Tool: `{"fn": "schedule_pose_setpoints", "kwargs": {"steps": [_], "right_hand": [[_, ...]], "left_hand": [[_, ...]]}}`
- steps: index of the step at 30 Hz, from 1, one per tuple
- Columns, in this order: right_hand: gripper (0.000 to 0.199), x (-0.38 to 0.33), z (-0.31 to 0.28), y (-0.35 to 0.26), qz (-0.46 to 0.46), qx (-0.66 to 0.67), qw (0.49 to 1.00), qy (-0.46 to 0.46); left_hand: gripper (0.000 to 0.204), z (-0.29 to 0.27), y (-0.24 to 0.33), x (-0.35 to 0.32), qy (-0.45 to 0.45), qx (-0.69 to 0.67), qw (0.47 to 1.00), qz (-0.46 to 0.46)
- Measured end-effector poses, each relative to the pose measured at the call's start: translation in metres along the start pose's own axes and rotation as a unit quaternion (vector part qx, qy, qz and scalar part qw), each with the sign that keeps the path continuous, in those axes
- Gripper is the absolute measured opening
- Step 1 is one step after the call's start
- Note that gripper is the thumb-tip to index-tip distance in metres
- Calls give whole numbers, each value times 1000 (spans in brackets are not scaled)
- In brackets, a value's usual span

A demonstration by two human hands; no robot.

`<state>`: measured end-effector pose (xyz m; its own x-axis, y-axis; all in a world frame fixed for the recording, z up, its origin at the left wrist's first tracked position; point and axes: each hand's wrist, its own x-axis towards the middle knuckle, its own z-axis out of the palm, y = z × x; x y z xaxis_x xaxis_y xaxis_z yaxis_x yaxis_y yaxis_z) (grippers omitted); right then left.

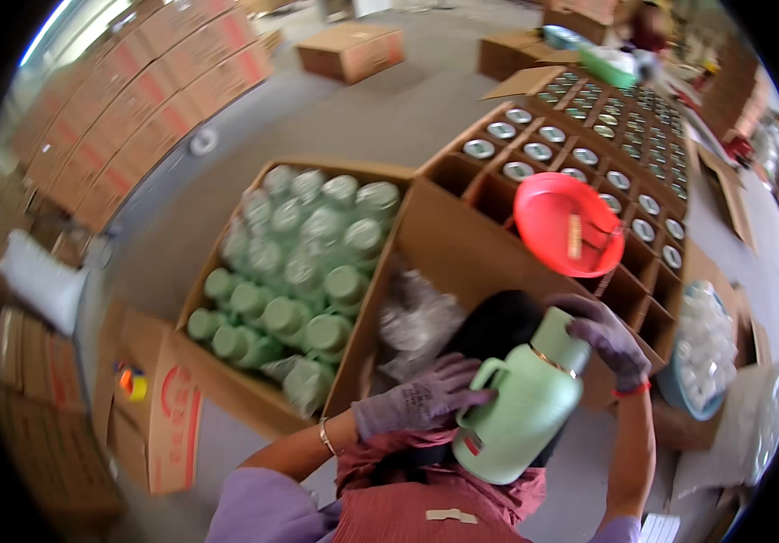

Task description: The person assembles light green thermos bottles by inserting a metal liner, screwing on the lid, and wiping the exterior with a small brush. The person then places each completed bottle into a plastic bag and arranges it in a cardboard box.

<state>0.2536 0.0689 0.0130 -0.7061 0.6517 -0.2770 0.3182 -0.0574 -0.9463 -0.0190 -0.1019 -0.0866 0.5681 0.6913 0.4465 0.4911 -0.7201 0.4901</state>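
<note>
I hold a pale green thermos jug tilted in front of my chest. My left hand, in a grey knit glove, grips its body beside the handle. My right hand, also gloved, sits on the jug's top end. A large open cardboard box to my left is packed with several more green jugs, many wrapped in clear plastic. Crumpled clear plastic bags lie in the gap next to that box.
A red plastic basin rests on divided cartons holding several silver-capped items. A blue tub of white parts stands at right. Stacked cartons line the far left wall; a tape roll sits on a flattened box.
</note>
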Motion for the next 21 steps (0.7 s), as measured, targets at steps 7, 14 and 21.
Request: {"fn": "schedule_pose_setpoints", "kwargs": {"steps": [7, 14, 21], "right_hand": [[53, -9, 49, 14, -21, -163, 985, -47], [42, -11, 24, 8, -21, -140, 986, 89], [40, 4, 13, 11, -6, -135, 989, 59]], "left_hand": [[42, -55, -37, -90, 231, -221, 865, -387], [72, -89, -252, -179, 151, 255, 693, -657], [36, -104, -302, -254, 146, 331, 612, -704]]}}
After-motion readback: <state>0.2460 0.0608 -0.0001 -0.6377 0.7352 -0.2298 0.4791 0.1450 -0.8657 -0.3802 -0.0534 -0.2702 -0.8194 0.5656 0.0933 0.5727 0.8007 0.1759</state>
